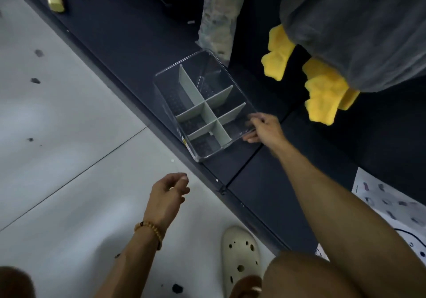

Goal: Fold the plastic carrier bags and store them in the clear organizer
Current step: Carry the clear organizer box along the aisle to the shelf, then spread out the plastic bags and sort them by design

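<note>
Here the clear plastic organizer with grey dividers [205, 106] sits on the dark navy surface [129, 32], its compartments holding nothing. The right hand [265, 129] pinches its near right rim. The left hand [167, 194] hangs over the pale floor [57, 136], fingers loosely curled, holding nothing.

The organizer [205, 106] is clear, glossy hard plastic with smooth walls that catch the light; its grey-green dividers [200, 104] look matt and opaque. It sits on a dark navy surface [129, 44] with a flat, matt finish. The floor [57, 147] is pale, smooth tile with a soft sheen and a few dark marks. A plush toy [357, 27] shows grey fleecy cloth and fuzzy yellow feet [322, 90]. A crinkled translucent plastic bag [219, 20] stands behind the organizer. The clog [239, 258] is matt cream foam-like plastic, and the bracelet [151, 230] has polished amber beads.
</note>
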Demonstrator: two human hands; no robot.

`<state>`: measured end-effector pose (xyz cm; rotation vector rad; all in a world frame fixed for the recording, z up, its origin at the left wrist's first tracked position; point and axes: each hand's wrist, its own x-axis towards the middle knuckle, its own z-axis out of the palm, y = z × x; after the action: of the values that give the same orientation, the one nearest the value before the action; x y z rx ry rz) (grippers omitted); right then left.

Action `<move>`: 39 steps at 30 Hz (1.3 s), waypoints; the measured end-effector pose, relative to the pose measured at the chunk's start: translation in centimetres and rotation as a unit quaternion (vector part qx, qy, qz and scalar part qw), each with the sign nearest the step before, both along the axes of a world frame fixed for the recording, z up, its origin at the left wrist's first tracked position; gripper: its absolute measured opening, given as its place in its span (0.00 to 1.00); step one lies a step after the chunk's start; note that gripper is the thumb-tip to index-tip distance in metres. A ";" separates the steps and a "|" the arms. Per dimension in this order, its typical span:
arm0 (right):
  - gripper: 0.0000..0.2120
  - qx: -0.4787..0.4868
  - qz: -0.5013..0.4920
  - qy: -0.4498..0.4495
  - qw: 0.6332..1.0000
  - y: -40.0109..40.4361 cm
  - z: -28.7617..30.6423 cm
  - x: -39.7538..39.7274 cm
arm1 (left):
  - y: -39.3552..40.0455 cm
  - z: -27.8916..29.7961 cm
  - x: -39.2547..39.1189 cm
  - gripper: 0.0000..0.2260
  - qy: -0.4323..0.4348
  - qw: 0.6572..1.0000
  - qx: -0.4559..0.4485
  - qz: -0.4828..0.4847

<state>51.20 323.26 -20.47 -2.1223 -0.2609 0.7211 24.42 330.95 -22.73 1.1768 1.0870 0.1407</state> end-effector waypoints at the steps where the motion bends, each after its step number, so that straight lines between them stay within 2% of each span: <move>1: 0.10 0.004 -0.014 0.000 1.000 -0.1 0.6 -0.2 | -0.4 0.2 -0.2 0.08 0.000 1.000 0.001 -0.002; 6: 0.07 0.020 -0.045 0.005 0.999 -4.9 4.2 -2.8 | -4.1 1.8 -0.7 0.06 -0.017 0.997 0.019 -0.073; 11: 0.07 0.017 -0.088 -0.016 0.996 -17.5 5.8 -7.5 | -11.3 3.4 0.5 0.10 -0.055 0.976 0.034 -0.208; 13: 0.07 -0.013 -0.142 -0.037 0.989 -24.1 5.2 -9.7 | -15.0 3.8 1.6 0.07 -0.063 0.963 0.041 -0.260; 15: 0.08 -0.092 -0.179 -0.073 0.977 -31.0 3.9 -12.0 | -18.8 3.9 2.9 0.04 -0.065 0.946 0.046 -0.314; 17: 0.13 -0.187 -0.215 -0.082 0.955 -37.6 2.2 -14.1 | -22.2 3.6 4.7 0.04 -0.060 0.926 0.054 -0.369; 20: 0.29 -0.269 -0.257 -0.066 0.926 -44.9 -0.9 -15.7 | -27.0 2.2 8.3 0.06 -0.039 0.890 0.099 -0.443; 24: 0.45 -0.345 -0.184 -0.042 0.920 -46.6 -3.2 -15.3 | -29.6 0.3 11.6 0.05 -0.026 0.877 0.115 -0.467; 26: 0.41 -0.367 -0.146 -0.042 0.918 -46.6 -4.5 -14.9 | -31.2 -0.7 12.8 0.06 -0.019 0.861 0.103 -0.497; 30: 0.13 -0.384 -0.190 -0.164 0.889 -46.4 -5.2 -14.3 | -33.4 -2.0 14.6 0.10 -0.007 0.832 0.116 -0.543; 34: 0.09 -0.308 -0.189 -0.217 0.907 -46.7 -3.8 -14.0 | -34.9 -1.6 15.8 0.18 -0.019 0.838 0.168 -0.519; 37: 0.08 -0.237 -0.180 -0.238 0.925 -45.5 -2.4 -14.5 | -35.5 -0.7 16.2 0.10 -0.062 0.863 0.222 -0.450; 39: 0.06 -0.197 -0.179 -0.231 0.936 -44.4 -1.6 -15.3 | -35.4 0.1 16.2 0.05 -0.071 0.865 0.232 -0.439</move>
<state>35.92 278.83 -22.11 -2.6122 0.0330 0.0482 40.58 295.56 -22.64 1.9626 0.2991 -0.2366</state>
